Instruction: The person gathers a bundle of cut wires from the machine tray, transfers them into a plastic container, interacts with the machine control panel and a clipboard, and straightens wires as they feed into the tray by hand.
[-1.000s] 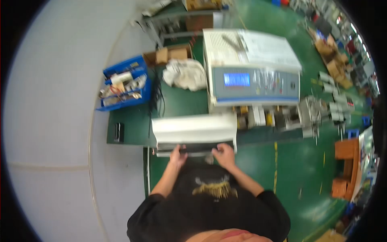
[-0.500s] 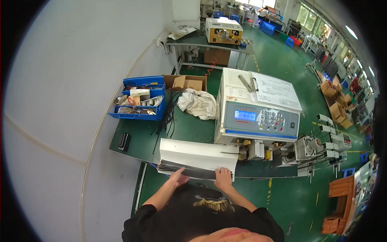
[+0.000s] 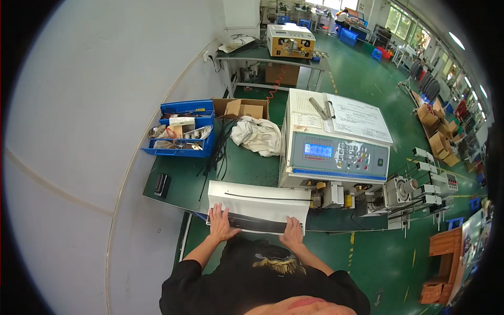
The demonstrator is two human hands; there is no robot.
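Observation:
A white trough (image 3: 252, 203) lies along the table's front edge. Along its near side rests a bundle of cut black wires (image 3: 257, 224). My left hand (image 3: 221, 224) lies over the left end of the bundle, open, with its fingers spread. At the right end my right hand (image 3: 292, 232) rests its fingertips on the wires, its fingers extended and not wrapped round them. Out of the wire-cutting machine (image 3: 336, 157) a single black wire (image 3: 268, 197) stretches left above the trough.
Left of the machine are a white cloth (image 3: 256, 135), loose black cables (image 3: 223, 147), a cardboard box (image 3: 244, 108) and a blue parts bin (image 3: 181, 152). A small black object (image 3: 162, 185) sits at the table's left corner. A clipboard (image 3: 359, 118) lies on the machine.
My left hand has moved left and up, spreading its fingers over the bundle's end. The black wire from the machine now reaches much farther left. My right hand has barely moved.

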